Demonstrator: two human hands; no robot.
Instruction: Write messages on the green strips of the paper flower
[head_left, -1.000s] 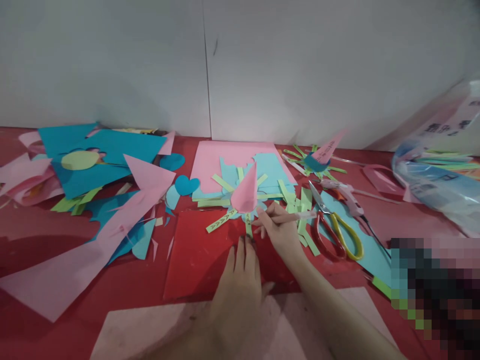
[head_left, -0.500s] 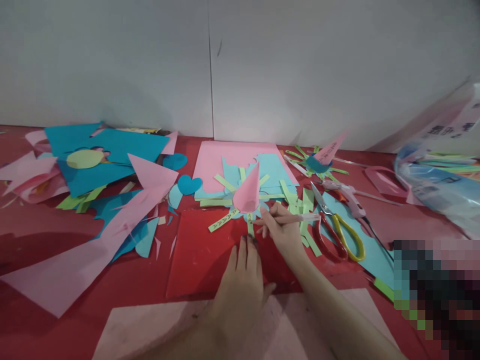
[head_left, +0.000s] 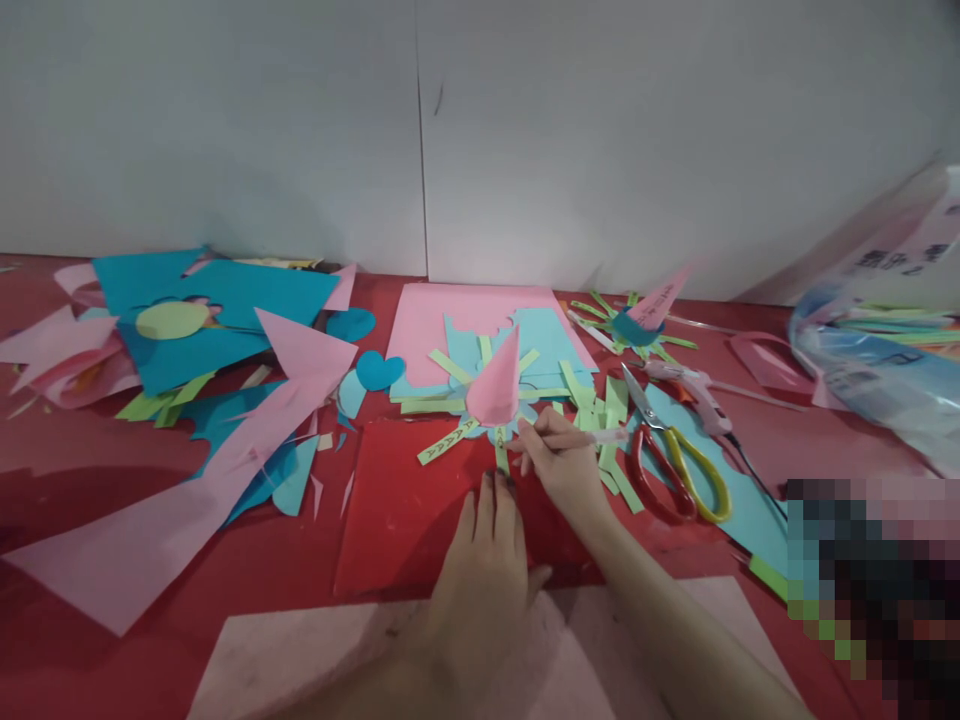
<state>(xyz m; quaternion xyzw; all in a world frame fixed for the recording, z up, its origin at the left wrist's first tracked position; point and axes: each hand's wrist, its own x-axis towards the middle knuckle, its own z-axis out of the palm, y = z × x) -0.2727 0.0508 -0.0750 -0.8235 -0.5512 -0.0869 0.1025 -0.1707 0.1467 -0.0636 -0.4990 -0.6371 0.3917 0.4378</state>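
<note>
My right hand (head_left: 561, 462) is closed around a slim pen (head_left: 600, 437), its tip on a light green paper strip (head_left: 501, 447). Dark marks show on that strip. My left hand (head_left: 487, 535) lies flat, fingers stretched, with its fingertips at the strip's near end. The strip sticks out from a paper piece with a pink cone (head_left: 495, 385) standing on a light blue scalloped base. Another green strip (head_left: 446, 442) to the left bears a row of letter-like marks. Under my hands is a red sheet (head_left: 405, 510).
Scissors (head_left: 675, 460) with red and yellow handles lie to the right, beside a pink glue gun (head_left: 694, 385). A second cone piece (head_left: 649, 315) stands behind them. Pink and blue paper scraps (head_left: 225, 450) cover the left; a plastic bag (head_left: 885, 370) sits far right.
The pen's back end has tilted slightly, and my right hand has shifted a little. My left hand stays on the strip's end. Otherwise the layout looks the same.
</note>
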